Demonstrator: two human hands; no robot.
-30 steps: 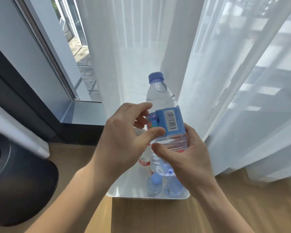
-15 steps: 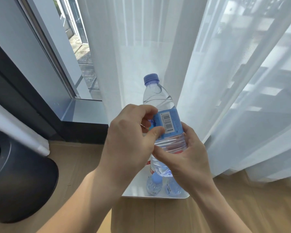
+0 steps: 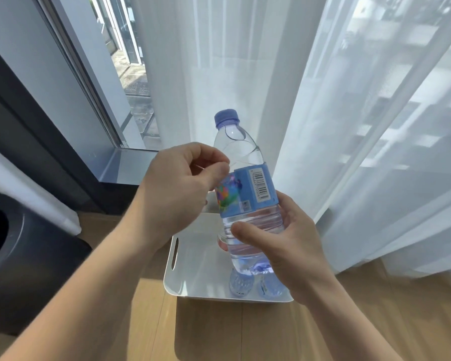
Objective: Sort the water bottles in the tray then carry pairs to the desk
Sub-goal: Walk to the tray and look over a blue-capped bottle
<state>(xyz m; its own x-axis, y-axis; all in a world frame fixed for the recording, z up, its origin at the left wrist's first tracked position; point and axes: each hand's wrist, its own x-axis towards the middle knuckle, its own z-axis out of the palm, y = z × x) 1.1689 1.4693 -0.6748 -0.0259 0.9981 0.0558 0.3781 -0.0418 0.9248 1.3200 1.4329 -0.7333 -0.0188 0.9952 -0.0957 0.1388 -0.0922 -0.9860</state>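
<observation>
Fingers (image 3: 288,204) of right hand (image 3: 289,246) gripping bottle (image 3: 245,157), left hand (image 3: 175,188) curled, thumb (image 3: 219,175) now off label (image 3: 255,188), its hold unclear

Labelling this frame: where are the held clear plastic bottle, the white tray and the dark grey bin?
Clear plastic water bottle (image 3: 254,190), blue label: head view, on the label.
White plastic tray (image 3: 198,267): head view, bare floor.
Dark grey round bin (image 3: 37,269): head view, side wall.

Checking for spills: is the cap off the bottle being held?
No, the blue cap sits on the neck of the bottle that the right hand grips.
</observation>
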